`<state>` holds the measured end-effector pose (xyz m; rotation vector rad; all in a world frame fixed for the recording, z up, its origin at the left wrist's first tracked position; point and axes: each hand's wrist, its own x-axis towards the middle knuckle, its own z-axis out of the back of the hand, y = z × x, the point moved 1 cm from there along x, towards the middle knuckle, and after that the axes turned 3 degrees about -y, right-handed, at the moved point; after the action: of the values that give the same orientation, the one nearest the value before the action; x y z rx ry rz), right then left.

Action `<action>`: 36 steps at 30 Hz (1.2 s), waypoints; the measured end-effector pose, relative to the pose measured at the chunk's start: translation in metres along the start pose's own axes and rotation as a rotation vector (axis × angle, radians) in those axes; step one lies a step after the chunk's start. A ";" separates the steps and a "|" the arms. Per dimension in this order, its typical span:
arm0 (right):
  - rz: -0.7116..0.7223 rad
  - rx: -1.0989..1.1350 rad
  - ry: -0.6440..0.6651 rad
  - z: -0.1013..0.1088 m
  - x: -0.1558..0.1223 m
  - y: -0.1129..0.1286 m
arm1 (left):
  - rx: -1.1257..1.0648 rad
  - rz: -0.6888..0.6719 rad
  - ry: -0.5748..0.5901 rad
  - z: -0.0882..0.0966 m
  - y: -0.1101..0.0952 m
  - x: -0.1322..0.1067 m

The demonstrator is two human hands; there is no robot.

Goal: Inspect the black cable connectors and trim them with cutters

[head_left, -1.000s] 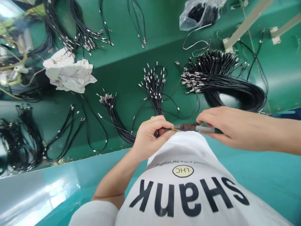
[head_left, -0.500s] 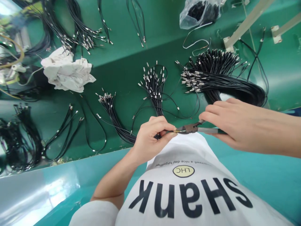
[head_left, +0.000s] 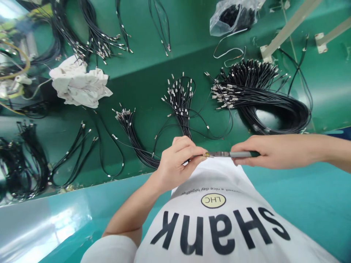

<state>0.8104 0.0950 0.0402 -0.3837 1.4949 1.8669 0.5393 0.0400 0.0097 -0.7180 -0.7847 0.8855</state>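
Observation:
My left hand [head_left: 178, 159] is closed, pinching the end of a black cable between thumb and forefinger. A small brass-coloured tip [head_left: 205, 155] shows just past those fingertips. My right hand [head_left: 257, 151] is wrapped around the handles of grey-handled pliers [head_left: 242, 154]. Their jaws point left and meet the cable's tip; fine detail there is too small to make out. Beyond my left hand lie a fanned bundle of black cables [head_left: 181, 106] with silvery ends and a second bundle [head_left: 137, 140] to its left.
A thick looped cable bundle [head_left: 290, 107] lies at the right, below a clear plastic bag [head_left: 233, 16] of black parts. A crumpled white cloth [head_left: 80, 82] sits at the left. More cables [head_left: 24, 160] fill the left side. A beige metal post [head_left: 290, 29] stands at the upper right.
My right hand has lowered and turned to lie level, and its fingers have closed around the pliers' handles. The pliers have turned in the hand. My left hand stays nearly in place.

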 end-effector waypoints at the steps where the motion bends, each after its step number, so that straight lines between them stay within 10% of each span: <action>1: -0.006 0.065 0.089 -0.001 0.002 0.000 | -0.007 -0.004 0.019 0.002 0.000 0.000; 5: 0.054 0.379 0.285 -0.010 0.012 -0.007 | -0.032 -0.006 0.036 0.005 0.000 -0.003; 13: 0.162 1.068 0.482 -0.063 0.037 -0.028 | -0.030 0.080 -0.286 -0.009 -0.001 -0.007; 21: 0.318 0.862 0.323 -0.049 0.019 -0.003 | 0.256 0.170 -0.360 -0.004 -0.003 0.005; 36: 0.191 1.076 0.047 -0.042 0.010 -0.010 | -0.265 0.535 -0.351 0.002 -0.017 0.026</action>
<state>0.8017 0.0601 0.0142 0.2386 2.3478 0.9285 0.5549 0.0555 0.0317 -1.0489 -1.0555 1.4339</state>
